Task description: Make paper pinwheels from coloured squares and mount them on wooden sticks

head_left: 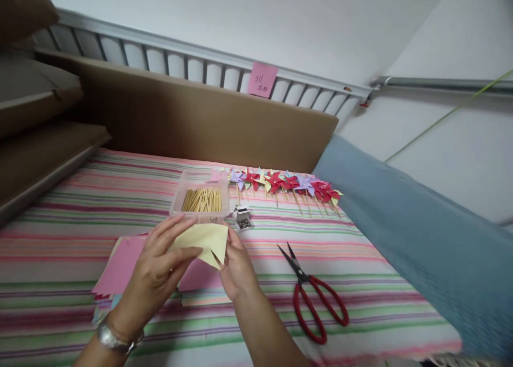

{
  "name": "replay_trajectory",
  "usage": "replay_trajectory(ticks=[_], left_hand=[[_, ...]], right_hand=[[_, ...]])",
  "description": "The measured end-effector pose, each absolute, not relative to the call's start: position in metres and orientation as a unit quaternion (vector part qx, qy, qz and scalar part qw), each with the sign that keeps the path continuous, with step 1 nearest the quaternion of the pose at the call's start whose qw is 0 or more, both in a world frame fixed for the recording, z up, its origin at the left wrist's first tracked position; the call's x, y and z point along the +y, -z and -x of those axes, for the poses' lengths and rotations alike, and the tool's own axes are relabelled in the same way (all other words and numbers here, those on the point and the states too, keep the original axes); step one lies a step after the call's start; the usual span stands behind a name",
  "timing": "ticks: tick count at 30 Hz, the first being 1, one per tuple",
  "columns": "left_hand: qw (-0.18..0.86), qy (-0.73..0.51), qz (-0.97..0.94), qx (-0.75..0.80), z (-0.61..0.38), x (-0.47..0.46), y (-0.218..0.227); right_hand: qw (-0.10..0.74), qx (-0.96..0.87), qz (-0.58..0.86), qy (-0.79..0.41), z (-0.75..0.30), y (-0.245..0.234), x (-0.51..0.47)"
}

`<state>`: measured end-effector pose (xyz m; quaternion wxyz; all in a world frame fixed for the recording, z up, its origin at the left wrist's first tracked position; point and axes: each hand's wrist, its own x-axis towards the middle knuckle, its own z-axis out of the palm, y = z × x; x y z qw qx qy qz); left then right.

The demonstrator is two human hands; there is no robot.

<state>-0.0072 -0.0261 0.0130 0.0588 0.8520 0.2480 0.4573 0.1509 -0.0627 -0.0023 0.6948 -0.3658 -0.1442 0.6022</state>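
Both of my hands hold a pale yellow paper piece (204,241) above the striped cloth. My left hand (160,268) pinches its left side, fingers and thumb closed on it. On the paper's right edge, my right hand (236,268) grips with closed fingers. The paper has folded, pointed corners. Under my hands lies a stack of pink paper sheets (120,265).
A clear plastic box of wooden sticks (202,198) stands just beyond my hands, a small stapler (242,216) beside it. Several finished paper pinwheels (288,184) lie in a row at the back. Red-handled scissors (315,295) rest to the right. A blue blanket (420,239) and cardboard (200,116) border the cloth.
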Motion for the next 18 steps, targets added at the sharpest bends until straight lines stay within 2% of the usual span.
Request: replay_trajectory(ticks=[4, 10, 13, 15, 18], left_hand=[[0.079, -0.471, -0.84, 0.258, -0.003, -0.027, -0.001], [0.06, -0.466, -0.853, 0.229, -0.002, -0.024, 0.009], [0.102, -0.456, -0.852, 0.235, -0.002, -0.024, 0.015], [0.194, -0.474, -0.814, 0.274, -0.006, -0.025, 0.017], [0.47, -0.533, -0.6, 0.367, -0.016, -0.028, 0.015]], right_hand=[[0.702, -0.128, 0.363, -0.599, -0.158, 0.002, -0.061], [0.677, -0.102, 0.315, -0.658, -0.17, 0.001, -0.061], [0.685, -0.153, 0.355, -0.618, -0.175, 0.002, -0.062], [0.697, -0.175, 0.399, -0.57, -0.175, 0.004, -0.062], [0.712, -0.168, 0.415, -0.54, -0.173, 0.006, -0.06]])
